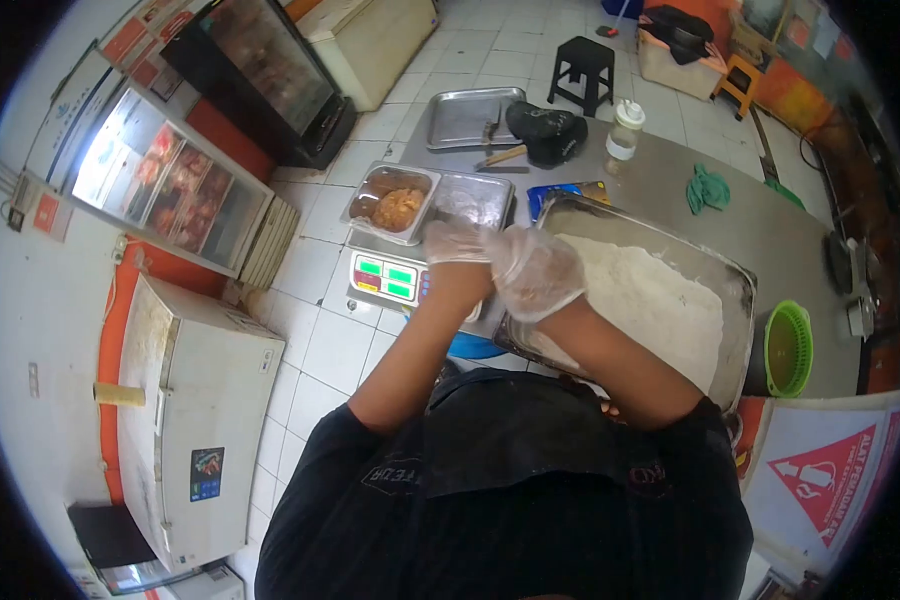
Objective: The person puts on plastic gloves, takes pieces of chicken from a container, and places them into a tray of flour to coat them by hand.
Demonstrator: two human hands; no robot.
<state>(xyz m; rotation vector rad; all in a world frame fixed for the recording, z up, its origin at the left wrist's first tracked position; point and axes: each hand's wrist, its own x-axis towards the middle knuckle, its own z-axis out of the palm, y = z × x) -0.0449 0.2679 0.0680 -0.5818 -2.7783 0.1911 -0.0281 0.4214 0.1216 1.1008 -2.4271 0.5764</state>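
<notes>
My left hand [457, 243], in a clear plastic glove, is beside the metal container [360, 205] with orange-brown food [398, 210]. My right hand [538, 272], gloved the same way, is at the near left corner of a large metal tray [735, 350] of white powder [640, 300]. The two hands meet, fingers bunched together; whether anything is between them is hidden. Below the container, a scale [385, 278] shows green displays. A shallow metal tray [475, 200] lies behind my left hand.
Farther back are an empty tray [465, 118], a black cap-like item [548, 135], a wooden handle [502, 157], a bottle [625, 135] and a blue packet [565, 195]. A green cloth [707, 188] and green basket [789, 350] are at right. Freezers stand left.
</notes>
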